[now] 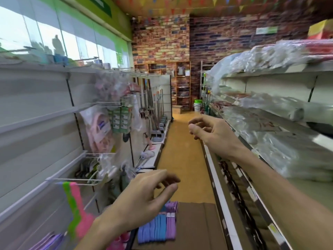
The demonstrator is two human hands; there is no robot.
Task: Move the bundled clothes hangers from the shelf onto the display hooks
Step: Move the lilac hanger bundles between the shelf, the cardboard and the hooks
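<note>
Brown cardboard box top point(194, 226) near centre, on a yellowish aisle floor point(182, 150) between two runs of white metal shelving, left point(36, 109) and right point(270, 83); brick-patterned wall point(162, 38) at the far end, coloured bunting point(180, 4) overhead. Much blurred by motion.

Bundled blue and purple plastic hangers point(158, 224), two colour groups side by side, flat on the box's left edge, below the left hand point(144, 193). Green and pink hangers point(73, 206) hung already on a white wire display hook point(72, 182), near left. More wire hooks above and beyond, loaded with pale pink packets point(99, 130), green-carded goods point(120, 118) and mixed hangers point(90, 170); count unreadable. Mops and brushes point(153, 105) farther along the left. Clear plastic-wrapped goods point(270, 114) stacked on the right shelves, crowding that side.

Left hand near, over the hangers, fingers loosely curled, grasping nothing. Right hand point(212, 132) farther and higher, mid-aisle beside the right shelving, fingers relaxed and half bent, also grasping nothing.
</note>
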